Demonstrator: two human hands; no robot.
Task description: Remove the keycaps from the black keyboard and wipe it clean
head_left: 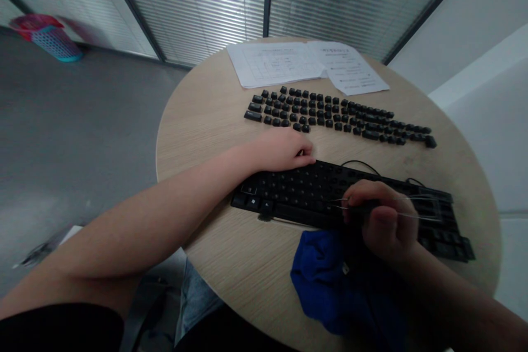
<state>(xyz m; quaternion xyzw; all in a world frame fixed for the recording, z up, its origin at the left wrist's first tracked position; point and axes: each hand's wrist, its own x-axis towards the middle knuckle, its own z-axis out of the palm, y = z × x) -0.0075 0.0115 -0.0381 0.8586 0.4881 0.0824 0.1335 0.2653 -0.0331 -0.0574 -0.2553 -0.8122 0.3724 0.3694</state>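
A black keyboard (305,192) lies on a round wooden table (206,121), most of its keycaps taken off. My left hand (280,151) rests at the keyboard's far left edge, fingers curled together near the loose keycaps. My right hand (383,220) is closed over the keyboard's middle, gripping a thin wire keycap puller (412,206) whose prongs point right. Rows of removed black keycaps (334,113) are laid out beyond the keyboard.
A blue cloth (325,280) lies at the table's near edge under my right wrist. Two printed paper sheets (305,63) sit at the far side. A pink and blue basket (49,38) stands on the floor by the glass wall.
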